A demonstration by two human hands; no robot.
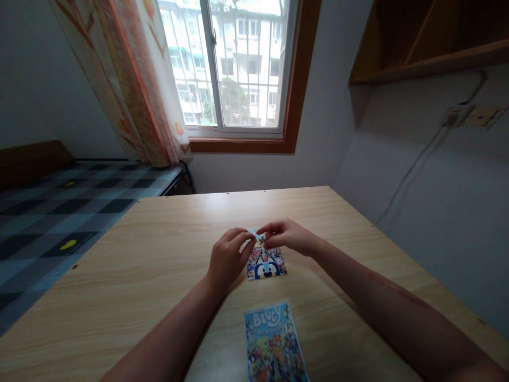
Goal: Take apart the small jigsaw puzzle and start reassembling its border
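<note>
A colourful printed sheet, with a blue cartoon dog's face along its near edge, lies on the wooden table. At its far left edge my left hand has its thumb and index finger pinched together; whatever they hold is too small to make out. My right hand hovers over the sheet's far right part, with a gap between thumb and index finger and nothing visible in it. Both hands cover parts of the sheet's far half. Nearer to me lies a light-blue picture card or packet lettered "BLUEY", cut off by the bottom of the view.
A bed with a checked cover stands left of the table. Behind the table are a barred window and a patterned curtain. A wooden wall shelf and a socket with a cable are at right.
</note>
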